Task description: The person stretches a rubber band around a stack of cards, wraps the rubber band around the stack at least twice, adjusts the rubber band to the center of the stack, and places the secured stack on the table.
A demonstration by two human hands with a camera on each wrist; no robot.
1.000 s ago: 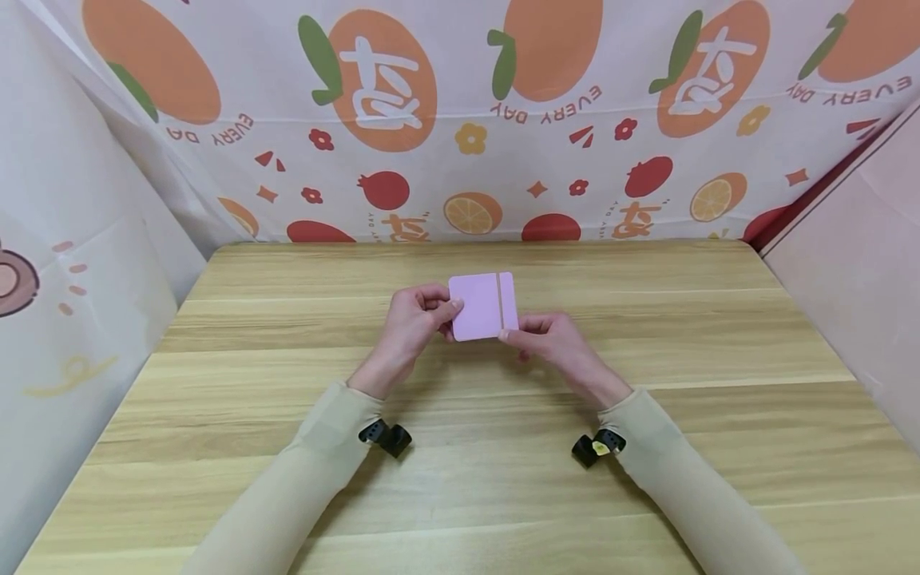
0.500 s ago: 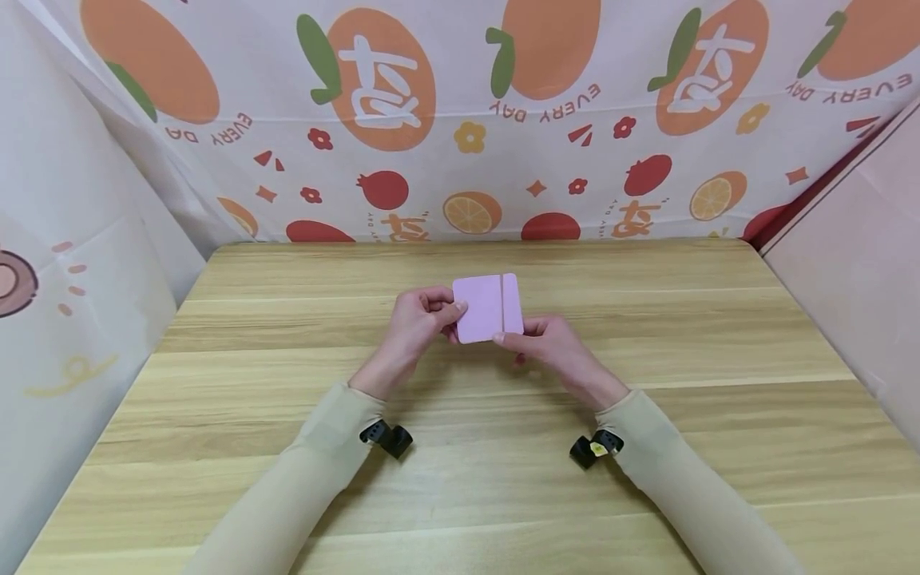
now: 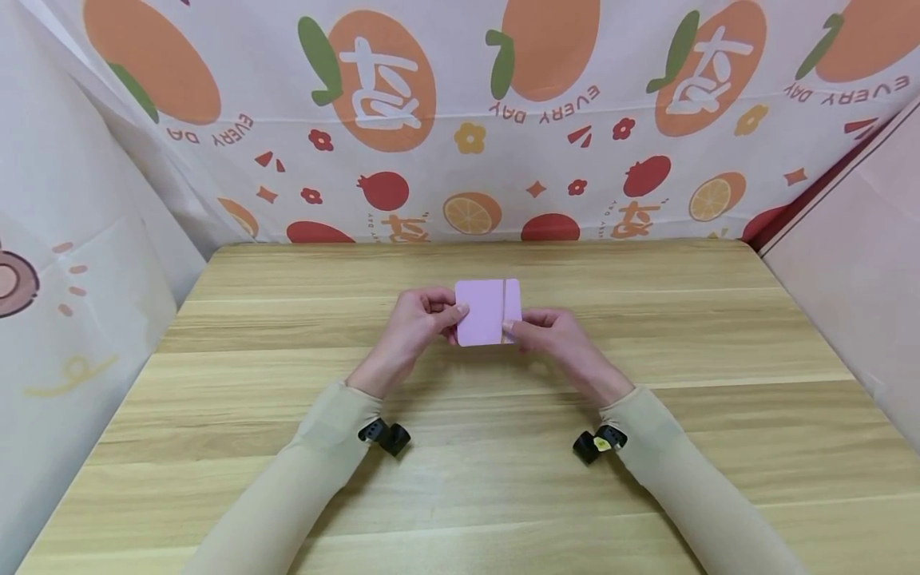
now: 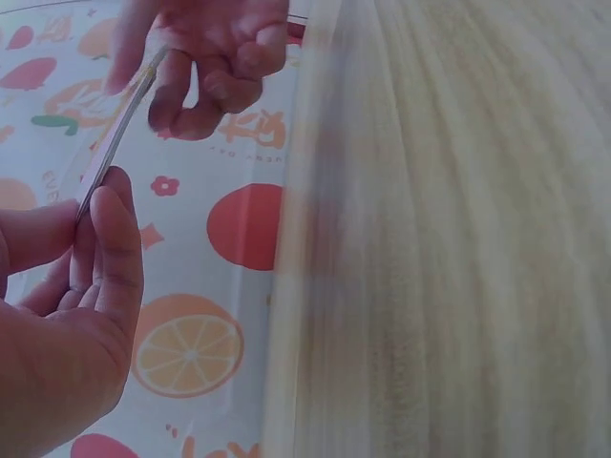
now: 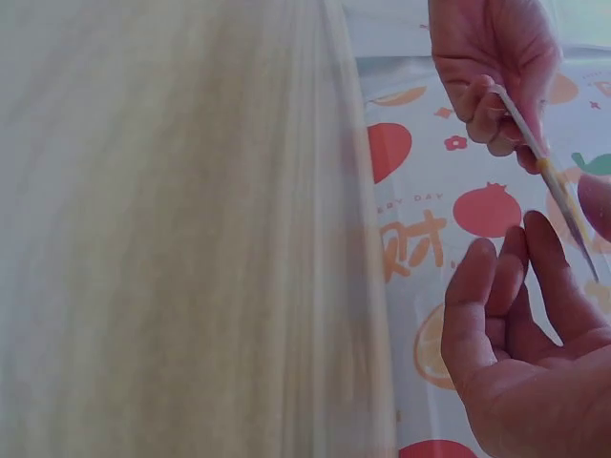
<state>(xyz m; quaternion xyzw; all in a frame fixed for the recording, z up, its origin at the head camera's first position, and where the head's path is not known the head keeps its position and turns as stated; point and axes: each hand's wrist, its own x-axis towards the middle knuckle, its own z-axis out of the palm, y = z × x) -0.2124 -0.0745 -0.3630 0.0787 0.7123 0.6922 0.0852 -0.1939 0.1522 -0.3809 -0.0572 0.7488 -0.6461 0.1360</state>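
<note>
A thin pink square notebook (image 3: 479, 311) with rounded corners is held above the far part of the table, and a tan elastic band (image 3: 505, 299) runs round it near its right edge. My left hand (image 3: 413, 321) pinches the left side, thumb on the front and fingers behind. On the lower right, the thumb of my right hand (image 3: 564, 343) lies over the band, with its fingers behind the notebook. The left wrist view shows the notebook (image 4: 116, 143) edge-on between both hands. Seen from the right wrist, the band (image 5: 546, 167) looks yellowish; whether the right fingertips press the band is unclear.
The wooden table (image 3: 460, 495) spreads under both forearms. A white fruit-print cloth (image 3: 431, 176) hangs behind its far edge, with pale cloth walls at left and right. A black wrist camera (image 3: 386, 436) sits on each sleeve.
The notebook has shifted slightly right and toward me, and its tilt has levelled. My right thumb slid left along the lower edge, then moved up onto the band. The left hand's grip looks unchanged.
</note>
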